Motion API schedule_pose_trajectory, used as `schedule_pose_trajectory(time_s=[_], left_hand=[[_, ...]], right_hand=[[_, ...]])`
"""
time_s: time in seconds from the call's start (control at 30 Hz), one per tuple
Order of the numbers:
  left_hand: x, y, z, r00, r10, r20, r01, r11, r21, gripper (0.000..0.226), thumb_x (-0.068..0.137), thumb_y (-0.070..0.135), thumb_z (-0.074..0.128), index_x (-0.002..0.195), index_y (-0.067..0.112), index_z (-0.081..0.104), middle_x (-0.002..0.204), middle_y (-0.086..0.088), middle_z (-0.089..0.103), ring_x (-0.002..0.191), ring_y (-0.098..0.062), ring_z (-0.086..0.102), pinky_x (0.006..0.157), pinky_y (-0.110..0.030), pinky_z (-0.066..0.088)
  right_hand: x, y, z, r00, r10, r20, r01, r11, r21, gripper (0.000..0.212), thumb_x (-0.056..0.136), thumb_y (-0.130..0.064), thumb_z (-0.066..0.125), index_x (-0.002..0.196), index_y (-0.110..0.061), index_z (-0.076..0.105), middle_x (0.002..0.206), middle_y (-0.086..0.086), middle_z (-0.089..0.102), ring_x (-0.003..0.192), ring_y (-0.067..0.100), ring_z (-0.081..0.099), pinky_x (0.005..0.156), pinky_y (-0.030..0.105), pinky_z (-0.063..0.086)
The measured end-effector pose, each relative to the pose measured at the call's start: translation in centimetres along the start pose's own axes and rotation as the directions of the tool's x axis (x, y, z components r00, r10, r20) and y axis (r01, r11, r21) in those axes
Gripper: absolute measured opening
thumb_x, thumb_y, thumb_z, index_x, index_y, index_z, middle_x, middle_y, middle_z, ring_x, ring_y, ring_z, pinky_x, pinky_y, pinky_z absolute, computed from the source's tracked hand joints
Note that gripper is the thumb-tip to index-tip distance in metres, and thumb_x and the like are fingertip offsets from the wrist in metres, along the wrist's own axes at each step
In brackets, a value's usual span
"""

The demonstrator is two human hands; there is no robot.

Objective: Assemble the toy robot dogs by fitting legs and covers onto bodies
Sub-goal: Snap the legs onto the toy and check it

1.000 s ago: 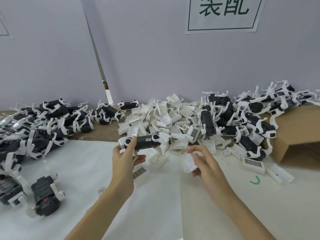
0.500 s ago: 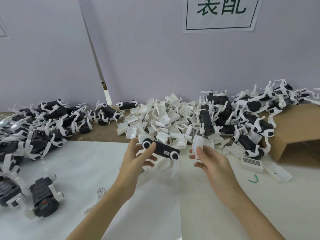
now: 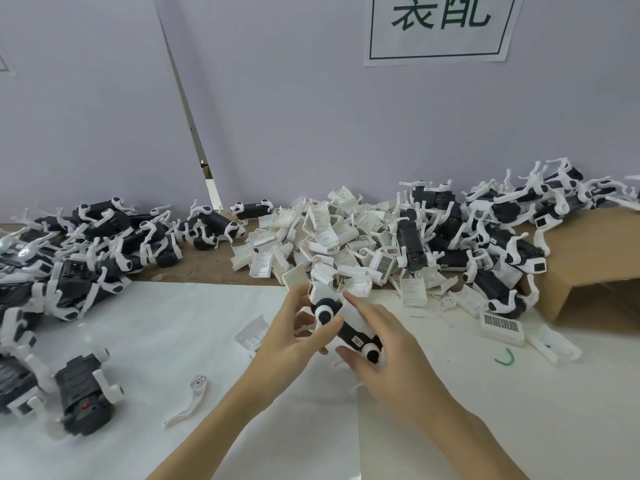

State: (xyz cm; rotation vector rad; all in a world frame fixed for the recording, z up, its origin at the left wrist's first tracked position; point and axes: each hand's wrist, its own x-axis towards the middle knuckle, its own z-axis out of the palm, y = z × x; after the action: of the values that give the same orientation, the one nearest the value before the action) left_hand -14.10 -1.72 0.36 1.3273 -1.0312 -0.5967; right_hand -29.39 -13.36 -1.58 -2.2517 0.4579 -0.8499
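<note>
Bright even light, soft shadows, wide-angle bending at edges, slight motion blur

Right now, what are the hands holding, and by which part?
Both hold one toy dog body: left hand grips its upper end by the white hip joint; right hand grips its lower end and far side.

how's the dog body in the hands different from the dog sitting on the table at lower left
The dog body is held up off the table by the left hand and the right hand; the dog at lower left rests on the white sheet, untouched. The held one shows its side, with round white joints; the resting one shows a ribbed surface and a red dot at its end. Both are dark with white parts.
</note>
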Motion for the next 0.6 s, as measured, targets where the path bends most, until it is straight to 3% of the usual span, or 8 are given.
schedule_pose_trajectory(time_s=[0.13, 0.23, 0.3, 0.37, 0.47, 0.6], left_hand=[[-0.24, -0.43, 0.71, 0.999, 0.017, -0.046, -0.014, 0.998, 0.056, 0.062, 0.085, 0.061, 0.073, 0.139, 0.048, 0.047, 0.111, -0.003, 0.069, 0.096, -0.023, 0.07, 0.08, -0.033, 0.06], [-0.21, -0.76, 0.53, 0.984, 0.173, -0.045, -0.145, 0.921, 0.362, 0.068, 0.097, 0.061, 0.063, 0.155, 0.062, 0.027, 0.12, 0.008, 0.064, 0.105, -0.016, 0.065, 0.088, -0.03, 0.058], [-0.14, -0.87, 0.27, 0.954, 0.288, 0.082, -0.284, 0.784, 0.553, 0.057, 0.102, 0.057, 0.058, 0.153, 0.061, 0.034, 0.125, 0.015, 0.054, 0.11, -0.012, 0.059, 0.091, -0.024, 0.052], [-0.02, -1.03, 0.02, 0.936, 0.321, 0.143, -0.339, 0.721, 0.604, 0.048, 0.101, 0.052, 0.062, 0.145, 0.057, 0.045, 0.121, 0.008, 0.049, 0.108, -0.013, 0.056, 0.091, -0.02, 0.048], [0.03, -1.05, -0.13, 0.949, 0.311, 0.055, -0.287, 0.776, 0.562, 0.043, 0.096, 0.056, 0.064, 0.137, 0.054, 0.052, 0.12, 0.011, 0.05, 0.104, -0.011, 0.058, 0.087, -0.012, 0.045], [0.06, -0.95, -0.12, 0.949, 0.314, 0.015, -0.269, 0.788, 0.554, 0.04, 0.092, 0.058, 0.065, 0.131, 0.055, 0.056, 0.116, 0.013, 0.053, 0.103, -0.012, 0.059, 0.087, -0.016, 0.048]], right_hand=[[-0.2, 0.07, 0.38, 0.995, -0.067, -0.077, 0.051, 0.979, -0.199, 0.067, 0.095, -0.03, 0.075, 0.149, -0.045, 0.038, 0.129, -0.025, 0.058, 0.114, 0.002, 0.054, 0.09, 0.012, 0.042], [-0.18, -0.03, 0.14, 0.987, -0.105, -0.121, 0.077, 0.973, -0.217, 0.05, 0.095, -0.033, 0.075, 0.134, -0.039, 0.046, 0.12, -0.027, 0.06, 0.109, 0.006, 0.057, 0.083, 0.012, 0.045], [-0.22, -0.05, 0.13, 0.976, -0.154, -0.151, 0.113, 0.961, -0.252, 0.05, 0.091, -0.024, 0.079, 0.135, -0.029, 0.056, 0.133, -0.02, 0.059, 0.119, 0.009, 0.059, 0.091, 0.018, 0.05], [-0.15, -0.06, 0.18, 0.958, -0.207, -0.201, 0.143, 0.946, -0.292, 0.052, 0.083, -0.013, 0.085, 0.13, -0.02, 0.064, 0.139, -0.006, 0.056, 0.124, 0.015, 0.058, 0.098, 0.018, 0.05], [0.17, -0.11, 0.14, 0.917, -0.282, -0.281, 0.179, 0.923, -0.34, 0.05, 0.078, -0.014, 0.09, 0.123, -0.013, 0.067, 0.123, 0.001, 0.059, 0.114, 0.021, 0.06, 0.098, 0.006, 0.04], [0.34, -0.26, -0.28, 0.904, -0.315, -0.29, 0.201, 0.911, -0.361, 0.039, 0.081, -0.026, 0.086, 0.113, -0.011, 0.068, 0.121, -0.002, 0.061, 0.114, 0.02, 0.06, 0.093, 0.024, 0.051]])
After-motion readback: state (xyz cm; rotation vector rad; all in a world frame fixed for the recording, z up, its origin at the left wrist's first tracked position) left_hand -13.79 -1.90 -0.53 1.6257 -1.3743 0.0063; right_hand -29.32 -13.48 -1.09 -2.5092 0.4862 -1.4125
